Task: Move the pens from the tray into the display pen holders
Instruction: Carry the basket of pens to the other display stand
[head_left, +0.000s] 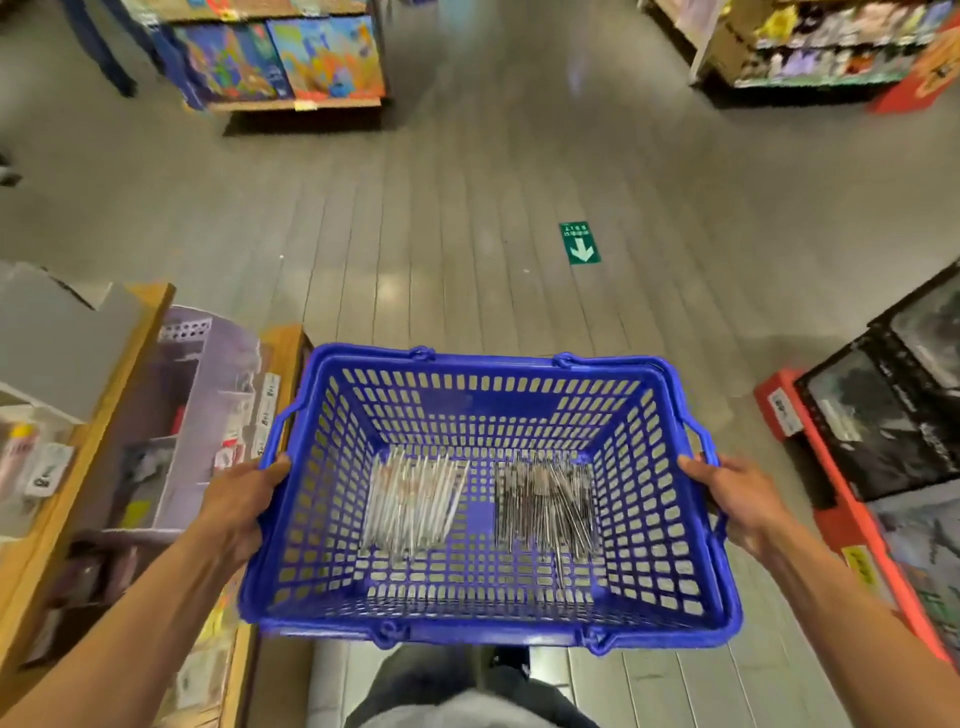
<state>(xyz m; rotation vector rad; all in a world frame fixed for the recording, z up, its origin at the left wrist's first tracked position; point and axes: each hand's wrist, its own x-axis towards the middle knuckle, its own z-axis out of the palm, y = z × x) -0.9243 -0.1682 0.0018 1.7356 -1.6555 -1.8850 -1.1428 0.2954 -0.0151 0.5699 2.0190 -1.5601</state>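
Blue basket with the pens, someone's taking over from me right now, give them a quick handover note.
Left hand grips the blue basket by its left rim; right hand grips the right rim.
Inside lie two bunches: light pens on the left, dark pens on the right.
Done: nothing placed yet, as far as the view shows.
Left: no pen holders in sight, so find them, then move all the pens across.

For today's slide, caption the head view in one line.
Both hands, left hand and right hand, carry a blue basket of pens.
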